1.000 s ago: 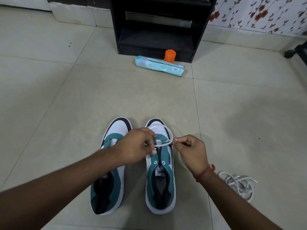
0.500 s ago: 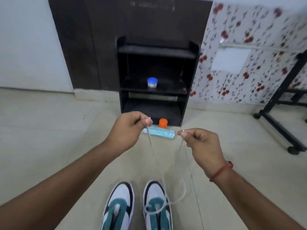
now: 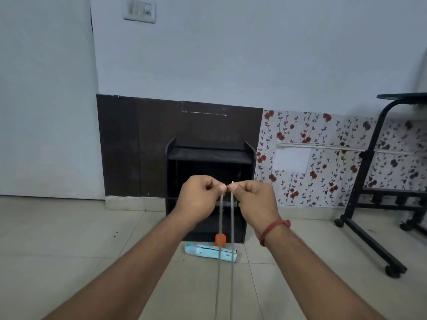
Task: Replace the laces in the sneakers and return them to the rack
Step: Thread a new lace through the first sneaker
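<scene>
Pale floor tiles [image 3: 69, 239] run back to a dark wall panel, with the black rack [image 3: 209, 155] standing against it and floral wallpaper [image 3: 323, 158] to its right. I note a teal bottle [image 3: 210, 251] lying on the floor before the rack, an orange cap [image 3: 220, 240] just behind it, and a black wheeled stand [image 3: 369, 204] at far right.

Change since half a second ago: the two hands, then held apart, have come together at rack height, thumbs nearly touching. A second ago they were low at the right-hand sneaker, working the lace through its front eyelets. Camera has tilted up; the sneakers have left the view below the frame edge.

Left hand [image 3: 198, 199]: fingers curled, thumb and forefinger pinching one end of the lace [image 3: 231, 227]. Right hand [image 3: 255, 200]: same pinch on the other end, white tip showing just above the fingers. Both strands drop straight, parallel and close, out of the bottom of the frame.

My reading: the ends are being matched for equal length with the lace drawn taut through the first eyelets. Lacing is at an early stage; the remaining eyelets, the second sneaker and the return to the rack all remain. I cannot confirm the ends are level.
</scene>
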